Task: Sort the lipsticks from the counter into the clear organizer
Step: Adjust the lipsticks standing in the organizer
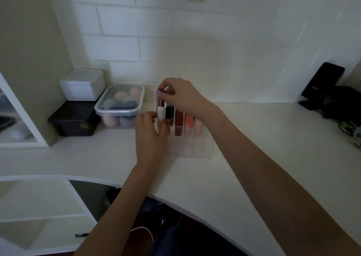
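A clear organizer (197,151) with a grid of cells stands on the white counter. Its far rows hold upright lipsticks: a white one (160,113), a black one (168,113), a dark red one (178,119), a coral one (188,124) and a pale pink one (197,128). My right hand (180,95) pinches the purple cap of a tall lipstick (159,96) standing at the organizer's far left corner. My left hand (150,134) rests against the organizer's left side, fingers touching the white lipstick. The near cells look vacant.
A clear lidded tub of makeup sponges (120,105) sits left of the organizer, beside a black box (75,119) with a white box (83,85) on top. A black device (320,83) and cables lie at the far right. The tiled wall is close behind.
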`<state>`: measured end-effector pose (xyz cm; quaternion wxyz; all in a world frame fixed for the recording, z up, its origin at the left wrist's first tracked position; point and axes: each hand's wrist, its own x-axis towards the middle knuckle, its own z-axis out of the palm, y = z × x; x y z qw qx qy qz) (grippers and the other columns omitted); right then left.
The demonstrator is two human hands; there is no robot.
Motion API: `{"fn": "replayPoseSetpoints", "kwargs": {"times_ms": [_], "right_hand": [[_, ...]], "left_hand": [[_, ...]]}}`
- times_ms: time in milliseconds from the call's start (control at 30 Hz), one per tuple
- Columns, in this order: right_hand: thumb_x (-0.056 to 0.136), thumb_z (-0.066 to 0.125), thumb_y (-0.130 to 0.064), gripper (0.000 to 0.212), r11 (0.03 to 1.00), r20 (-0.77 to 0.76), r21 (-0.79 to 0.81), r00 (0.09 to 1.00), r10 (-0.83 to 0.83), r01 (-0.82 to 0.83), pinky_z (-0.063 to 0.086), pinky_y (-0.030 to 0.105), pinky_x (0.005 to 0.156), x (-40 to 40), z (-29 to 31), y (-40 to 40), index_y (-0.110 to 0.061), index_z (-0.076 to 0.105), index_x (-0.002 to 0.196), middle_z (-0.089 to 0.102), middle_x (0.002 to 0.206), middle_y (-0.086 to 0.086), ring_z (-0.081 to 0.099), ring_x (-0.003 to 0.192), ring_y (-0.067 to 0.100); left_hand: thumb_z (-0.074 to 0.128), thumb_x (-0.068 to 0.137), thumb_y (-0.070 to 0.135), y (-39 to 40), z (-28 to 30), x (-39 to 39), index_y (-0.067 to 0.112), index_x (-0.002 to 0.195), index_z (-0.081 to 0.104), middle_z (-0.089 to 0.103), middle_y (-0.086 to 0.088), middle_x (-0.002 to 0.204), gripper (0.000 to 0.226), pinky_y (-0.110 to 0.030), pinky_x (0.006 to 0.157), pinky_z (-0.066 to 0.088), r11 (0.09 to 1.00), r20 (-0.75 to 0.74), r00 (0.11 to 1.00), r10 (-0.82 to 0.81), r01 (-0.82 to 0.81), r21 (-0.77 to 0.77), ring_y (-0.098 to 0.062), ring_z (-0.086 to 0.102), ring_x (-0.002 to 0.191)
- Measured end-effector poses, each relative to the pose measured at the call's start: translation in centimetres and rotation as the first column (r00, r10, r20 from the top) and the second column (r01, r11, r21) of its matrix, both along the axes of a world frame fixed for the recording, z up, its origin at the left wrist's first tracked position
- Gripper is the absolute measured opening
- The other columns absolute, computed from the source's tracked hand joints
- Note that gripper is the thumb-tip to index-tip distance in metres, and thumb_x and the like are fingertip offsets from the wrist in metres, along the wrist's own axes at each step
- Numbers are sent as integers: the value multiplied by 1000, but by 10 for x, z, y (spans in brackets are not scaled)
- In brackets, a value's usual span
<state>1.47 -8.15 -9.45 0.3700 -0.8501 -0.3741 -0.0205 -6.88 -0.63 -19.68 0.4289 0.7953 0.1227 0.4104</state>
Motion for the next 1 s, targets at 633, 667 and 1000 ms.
{"fn": "replayPoseSetpoints", "kwargs": {"times_ms": [633,667,1000], "right_hand": [[82,68,-29,13,975,313,-98,936,-159,199,34,34,89,-27,-21,-25,-25,67,94,59,104,-4,47,110,19],[82,68,-26,11,977,278,-99,948,-156,190,34,35,89,-26,-19,-26,-25,68,93,58,99,-5,48,109,19],[78,71,-25,7,980,186,-59,966,-178,191,45,44,91,-26,-17,-25,-27,68,84,56,96,-3,51,105,22]], "left_hand": [[56,85,12,0,-2,-16,8,102,47,51,-6,102,20,-23,70,36,998,-25,999,-30,28,-64,-19,48,91],[56,85,12,1,-3,-16,8,101,47,52,-7,102,19,-25,71,38,997,-26,999,-32,31,-67,-19,49,91],[56,85,12,1,-2,-17,10,100,46,52,-7,101,18,-25,69,41,995,-41,998,-37,33,-97,-18,49,90]]}}
